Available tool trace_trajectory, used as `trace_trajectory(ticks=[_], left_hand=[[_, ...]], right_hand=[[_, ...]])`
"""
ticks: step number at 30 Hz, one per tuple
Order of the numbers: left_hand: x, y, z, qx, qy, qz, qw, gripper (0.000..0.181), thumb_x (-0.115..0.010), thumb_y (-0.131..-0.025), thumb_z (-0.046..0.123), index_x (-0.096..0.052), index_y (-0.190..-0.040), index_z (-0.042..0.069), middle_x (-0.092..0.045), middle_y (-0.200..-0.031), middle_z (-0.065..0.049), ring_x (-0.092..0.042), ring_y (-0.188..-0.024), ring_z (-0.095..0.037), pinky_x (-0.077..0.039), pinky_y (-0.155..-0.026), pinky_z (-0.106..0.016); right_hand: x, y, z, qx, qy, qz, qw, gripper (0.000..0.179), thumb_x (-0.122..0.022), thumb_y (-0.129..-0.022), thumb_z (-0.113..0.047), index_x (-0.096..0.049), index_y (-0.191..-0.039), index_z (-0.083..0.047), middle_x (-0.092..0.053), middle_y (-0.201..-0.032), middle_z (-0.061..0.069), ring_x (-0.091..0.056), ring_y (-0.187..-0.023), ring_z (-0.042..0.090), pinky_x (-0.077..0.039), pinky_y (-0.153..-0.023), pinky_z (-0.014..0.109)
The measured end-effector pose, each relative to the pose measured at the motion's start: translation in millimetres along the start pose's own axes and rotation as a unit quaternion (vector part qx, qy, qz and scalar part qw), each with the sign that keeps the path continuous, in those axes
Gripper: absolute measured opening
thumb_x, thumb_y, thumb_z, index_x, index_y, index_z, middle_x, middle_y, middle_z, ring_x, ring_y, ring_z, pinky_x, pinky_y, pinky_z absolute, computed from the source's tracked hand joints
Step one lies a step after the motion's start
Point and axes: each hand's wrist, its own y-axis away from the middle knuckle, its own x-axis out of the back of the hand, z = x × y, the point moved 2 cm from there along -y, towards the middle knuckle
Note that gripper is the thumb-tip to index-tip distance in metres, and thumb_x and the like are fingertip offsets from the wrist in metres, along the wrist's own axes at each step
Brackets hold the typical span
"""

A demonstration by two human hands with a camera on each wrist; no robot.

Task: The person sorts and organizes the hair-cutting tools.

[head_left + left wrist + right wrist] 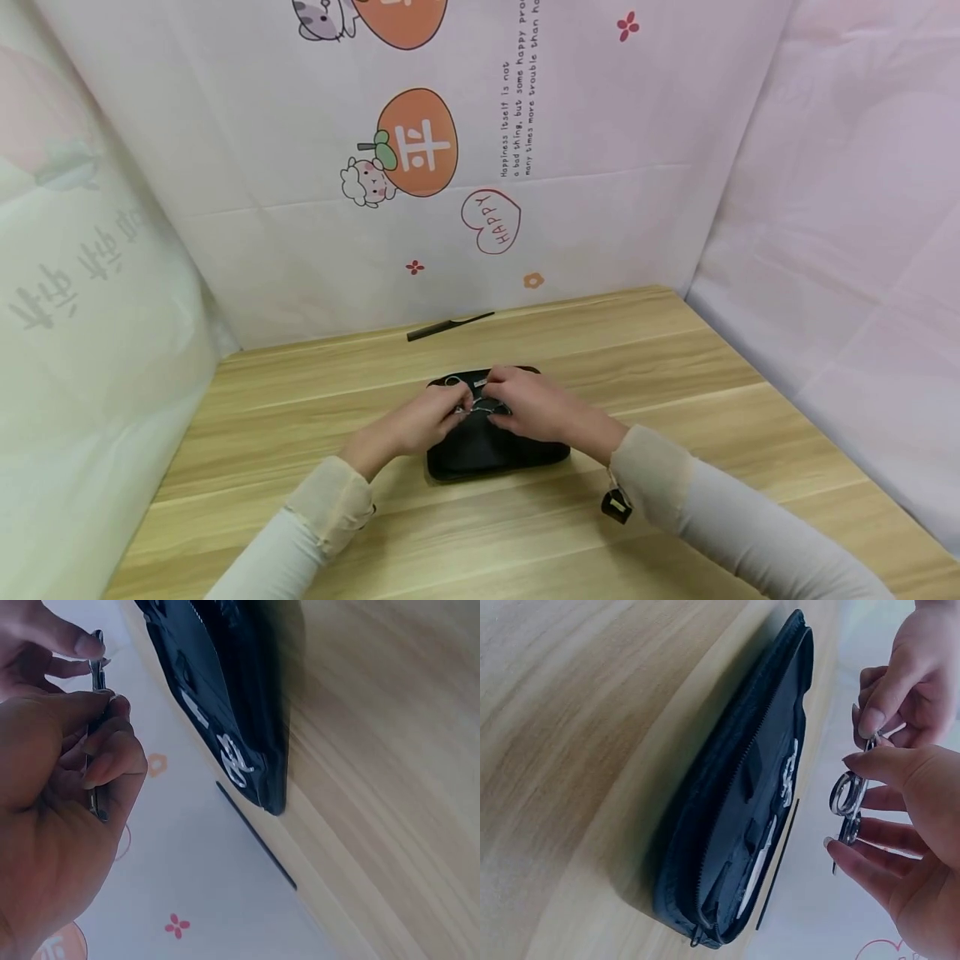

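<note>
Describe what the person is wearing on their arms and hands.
Pale grey long sleeves end in beige fabric cuffs. A small black blocky piece with a pale patch hangs at the right cuff. The bare left hand and bare right hand wear no gloves.

We see silver scissors (858, 801), a black case (498, 450) and a black comb (431, 331). The table (675, 375) shows us a yellowish-brown wood grain. On the white cloth (600, 208) we find orange fruits (442, 167) with green leaves (386, 157), black lettering (517, 125), a red-outlined heart (491, 221), red flowers (628, 27) and an orange flower (533, 281). We note pale grey sleeves (765, 533) with beige cuffs (652, 471).
</note>
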Motion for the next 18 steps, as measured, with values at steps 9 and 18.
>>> trace_trajectory(ticks=[9, 18], left_hand=[[-6.1, -2.0, 0.1, -0.009, 0.011, -0.009, 0.9999, 0.005, -0.056, -0.105, 0.005, -0.059, -0.107, 0.003, -0.063, -0.095, -0.003, -0.057, -0.082, -0.012, -0.051, -0.075, -0.028], [-4.0, -0.3, -10.4, -0.018, 0.041, 0.012, 0.9989, 0.004, -0.06, -0.102, 0.003, -0.059, -0.106, 0.004, -0.062, -0.088, -0.002, -0.053, -0.078, -0.01, -0.049, -0.073, -0.028]], right_hand=[[-10, -3.3, 5, -0.017, -0.016, 0.024, 0.9994, 0.014, -0.08, -0.09, -0.025, -0.075, -0.097, -0.014, -0.064, -0.098, 0.001, -0.057, -0.079, 0.012, -0.051, -0.069, 0.029], [-5, -3.1, 14, -0.016, -0.032, 0.051, 0.998, 0.015, -0.082, -0.085, -0.019, -0.078, -0.091, -0.006, -0.07, -0.096, 0.005, -0.066, -0.082, 0.016, -0.056, -0.072, 0.032]])
